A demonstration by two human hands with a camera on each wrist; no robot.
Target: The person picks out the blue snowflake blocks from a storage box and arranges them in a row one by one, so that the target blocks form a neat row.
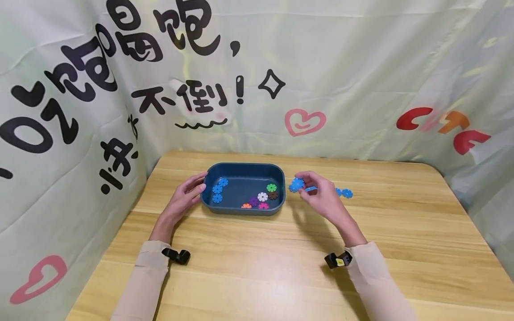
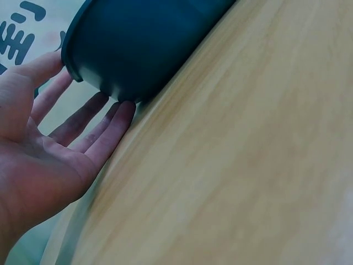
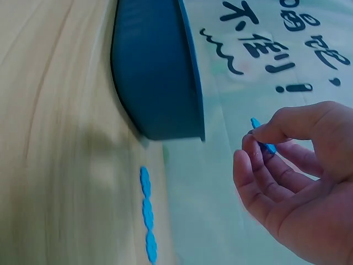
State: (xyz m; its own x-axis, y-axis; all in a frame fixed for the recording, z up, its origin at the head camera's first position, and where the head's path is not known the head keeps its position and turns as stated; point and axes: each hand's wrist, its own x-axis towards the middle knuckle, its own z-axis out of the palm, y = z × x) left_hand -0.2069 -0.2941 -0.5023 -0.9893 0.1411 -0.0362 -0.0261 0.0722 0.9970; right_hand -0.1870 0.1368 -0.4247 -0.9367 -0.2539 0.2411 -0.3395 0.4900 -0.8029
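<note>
A dark blue tray (image 1: 242,211) stands on the table. My left hand (image 1: 185,192) is at its left end, its fairly straight fingers touching the outer wall, as the left wrist view also shows. Thumb and fingertips of my right hand (image 1: 323,195) pinch a blue snowflake disc (image 1: 297,183) above the table, just right of the tray. Beneath and behind that hand lies a row of blue snowflake discs (image 3: 147,212), partly hidden in the head view. Inside the tray, several blue discs (image 1: 217,189) lie at the left.
In the tray's right part are discs in other colours, among them a green disc (image 1: 271,187), a white disc (image 1: 262,196) and a brown disc (image 1: 272,195). A printed curtain (image 1: 353,80) hangs behind and beside the wooden table (image 1: 249,263).
</note>
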